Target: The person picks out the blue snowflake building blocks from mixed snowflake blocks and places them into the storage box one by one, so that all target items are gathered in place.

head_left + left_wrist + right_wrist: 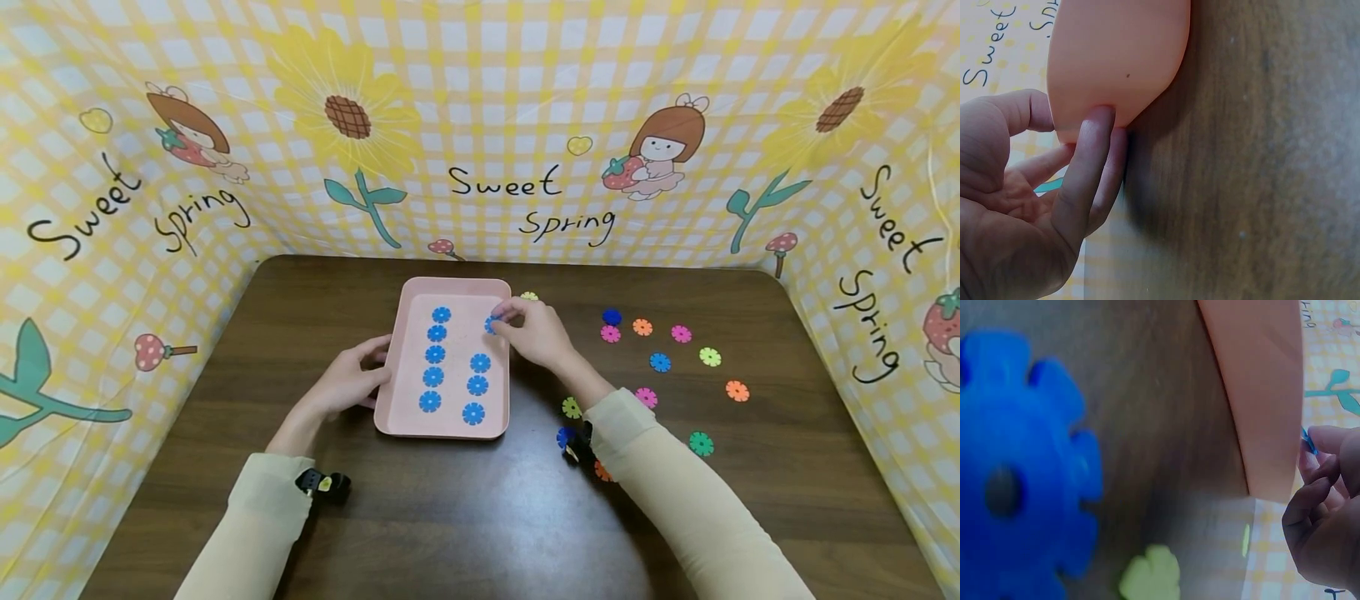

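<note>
A pink tray (403,367) lies on the table with two columns of light-blue notched discs in it: several in the left column (435,355) and three in the right (477,386). My left hand (343,379) grips the tray's left side; the left wrist view shows the thumb at the rim and fingertips (1097,119) against the outer wall. Over the tray's upper right, my right hand (536,331) pinches another blue disc (491,326) between thumb and fingers. In the right wrist view only the edge of that disc (1309,441) shows beyond the tray wall.
Right of the tray, loose discs lie scattered: orange (737,391), pink (681,333), green (701,443), yellow-green (709,357) and blue (660,362). A dark-blue disc (564,437) and others lie beside or partly under the right forearm. Patterned cloth (495,100) walls surround the table.
</note>
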A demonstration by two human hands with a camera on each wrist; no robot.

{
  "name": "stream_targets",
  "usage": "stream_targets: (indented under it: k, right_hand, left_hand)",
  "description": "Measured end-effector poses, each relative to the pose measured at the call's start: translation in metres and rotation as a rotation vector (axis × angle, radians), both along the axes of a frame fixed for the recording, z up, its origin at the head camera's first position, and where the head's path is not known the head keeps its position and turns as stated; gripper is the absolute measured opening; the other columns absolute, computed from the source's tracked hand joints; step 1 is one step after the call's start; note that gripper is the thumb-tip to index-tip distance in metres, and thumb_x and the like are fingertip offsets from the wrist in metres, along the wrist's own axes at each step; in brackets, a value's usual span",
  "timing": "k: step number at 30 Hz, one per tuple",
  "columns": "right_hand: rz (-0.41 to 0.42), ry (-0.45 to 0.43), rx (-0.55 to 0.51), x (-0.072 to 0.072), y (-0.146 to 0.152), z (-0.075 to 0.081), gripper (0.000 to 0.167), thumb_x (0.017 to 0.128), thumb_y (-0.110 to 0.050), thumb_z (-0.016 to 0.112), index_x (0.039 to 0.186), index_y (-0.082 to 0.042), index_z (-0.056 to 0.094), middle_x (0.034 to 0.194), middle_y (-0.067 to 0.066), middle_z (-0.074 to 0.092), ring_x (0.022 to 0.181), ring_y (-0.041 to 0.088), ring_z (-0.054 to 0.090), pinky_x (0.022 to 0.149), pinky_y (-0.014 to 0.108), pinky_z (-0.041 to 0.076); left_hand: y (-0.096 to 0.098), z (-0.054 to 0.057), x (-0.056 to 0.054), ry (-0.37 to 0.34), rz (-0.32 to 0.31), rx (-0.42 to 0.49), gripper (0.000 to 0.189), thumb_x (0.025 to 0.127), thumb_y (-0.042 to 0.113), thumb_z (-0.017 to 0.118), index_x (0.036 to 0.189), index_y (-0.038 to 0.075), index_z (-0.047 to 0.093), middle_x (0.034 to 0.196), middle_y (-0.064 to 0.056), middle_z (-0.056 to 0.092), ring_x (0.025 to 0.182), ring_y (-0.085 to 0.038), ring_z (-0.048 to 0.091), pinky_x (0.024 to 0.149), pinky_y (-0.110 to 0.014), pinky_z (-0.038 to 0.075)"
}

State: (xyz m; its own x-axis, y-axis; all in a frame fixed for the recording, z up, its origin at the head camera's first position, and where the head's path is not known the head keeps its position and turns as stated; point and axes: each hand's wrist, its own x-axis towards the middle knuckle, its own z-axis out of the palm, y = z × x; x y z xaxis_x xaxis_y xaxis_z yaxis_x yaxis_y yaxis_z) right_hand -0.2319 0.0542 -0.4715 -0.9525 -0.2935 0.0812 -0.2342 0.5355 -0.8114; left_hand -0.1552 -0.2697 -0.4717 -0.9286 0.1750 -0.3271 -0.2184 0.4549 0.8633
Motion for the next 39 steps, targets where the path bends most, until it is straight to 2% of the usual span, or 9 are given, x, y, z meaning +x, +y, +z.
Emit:
stream_targets:
  k: [7,9,14,22,26,33,36,39]
  right_hand:
    - [0.029,-0.044,0.064,0.001,-0.013,-0.005,0.013,0.097,-0.025,0.074,0.106,-0.017,0.076,0.093,-0.005,0.071,0.078,0.019,0.061,0.067,0.035,0.052]
    - [0.037,-0.053,0.083,0.002,-0.016,-0.006,0.014,0.097,-0.026,0.074,0.107,-0.017,0.076,0.093,-0.005,0.071,0.076,0.018,0.062,0.069,0.035,0.052]
    - [0.072,-0.048,0.159,0.000,-0.021,-0.009,0.015,0.096,-0.029,0.075,0.107,-0.018,0.077,0.092,-0.006,0.070,0.081,0.014,0.065,0.077,0.037,0.054]
    - [0.104,0.002,0.271,0.000,-0.019,-0.005,0.021,0.096,-0.033,0.075,0.112,-0.021,0.078,0.096,-0.007,0.073,0.086,0.012,0.067,0.075,0.039,0.056]
    - [0.095,0.022,0.278,-0.001,-0.015,0.002,0.025,0.097,-0.035,0.073,0.117,-0.020,0.078,0.099,-0.007,0.074,0.085,0.012,0.066,0.074,0.038,0.056]
    - [0.080,0.041,0.228,0.000,-0.003,0.012,0.030,0.099,-0.036,0.071,0.121,-0.016,0.076,0.104,-0.003,0.072,0.080,0.017,0.061,0.066,0.035,0.054]
    - [0.072,0.063,0.205,0.001,0.005,0.015,0.030,0.099,-0.035,0.071,0.120,-0.015,0.076,0.106,-0.003,0.073,0.091,0.021,0.065,0.075,0.038,0.054]
    - [0.066,0.087,0.184,0.002,0.015,0.020,0.029,0.099,-0.034,0.071,0.119,-0.014,0.076,0.106,-0.003,0.073,0.104,0.024,0.066,0.090,0.042,0.053]
  left_hand:
    - [0.000,0.002,0.000,0.000,0.001,0.004,0.066,0.101,0.011,0.059,0.162,0.009,0.034,0.141,-0.026,0.050,0.100,-0.033,0.067,0.067,-0.044,0.064]
    - [-0.001,0.002,0.000,0.004,-0.001,0.008,0.067,0.101,0.011,0.059,0.162,0.008,0.034,0.141,-0.027,0.050,0.099,-0.032,0.067,0.067,-0.044,0.064]
    - [-0.002,0.002,0.000,0.001,-0.001,0.015,0.067,0.101,0.012,0.059,0.163,0.008,0.033,0.142,-0.028,0.049,0.100,-0.033,0.067,0.067,-0.045,0.064]
    - [-0.001,0.003,0.001,0.008,-0.003,0.009,0.067,0.101,0.011,0.059,0.163,0.008,0.032,0.142,-0.028,0.048,0.100,-0.033,0.066,0.067,-0.044,0.064]
    - [0.000,0.002,0.000,0.009,0.003,0.000,0.066,0.101,0.011,0.059,0.162,0.009,0.034,0.140,-0.026,0.050,0.100,-0.033,0.066,0.068,-0.044,0.064]
    - [0.000,0.002,0.000,0.006,0.004,-0.005,0.066,0.101,0.011,0.059,0.162,0.009,0.034,0.140,-0.026,0.050,0.101,-0.033,0.066,0.068,-0.044,0.064]
    - [0.000,0.003,0.001,0.004,0.004,0.003,0.067,0.100,0.011,0.060,0.162,0.008,0.033,0.141,-0.027,0.049,0.100,-0.033,0.066,0.067,-0.044,0.064]
    - [0.000,0.003,0.001,0.002,0.004,0.015,0.068,0.100,0.011,0.059,0.163,0.008,0.032,0.142,-0.027,0.049,0.101,-0.034,0.066,0.067,-0.044,0.064]
